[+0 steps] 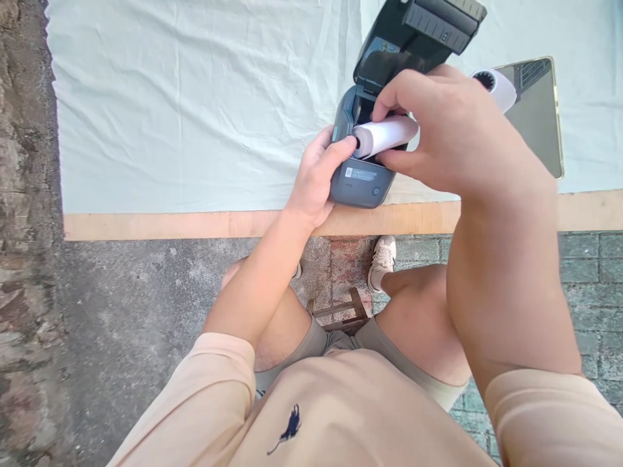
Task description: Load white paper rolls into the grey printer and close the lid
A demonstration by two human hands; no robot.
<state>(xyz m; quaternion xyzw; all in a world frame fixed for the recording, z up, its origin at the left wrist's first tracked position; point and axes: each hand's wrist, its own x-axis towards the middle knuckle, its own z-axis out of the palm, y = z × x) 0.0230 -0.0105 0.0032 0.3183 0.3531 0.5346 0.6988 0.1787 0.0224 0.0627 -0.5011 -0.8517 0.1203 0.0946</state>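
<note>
A dark label printer (pixel 360 188) is held near the table's front edge with its lid (pixel 413 39) swung up. My left hand (pixel 318 172) grips the printer's left side, its thumb at the near end of a white paper roll (pixel 389 134). That roll lies slantwise in the open compartment. My right hand (pixel 438 126) is closed around the roll from the right, thumb below and fingers above. The roll's right end is partly hidden by this hand.
Behind my right hand, a second white roll (pixel 503 92) rests by a tablet-like flat device (pixel 535 123) with a pale rim. A light cloth (pixel 195 117) covers the table, whose wooden edge (pixel 195 224) shows in front. Below is a wooden stool (pixel 357 303).
</note>
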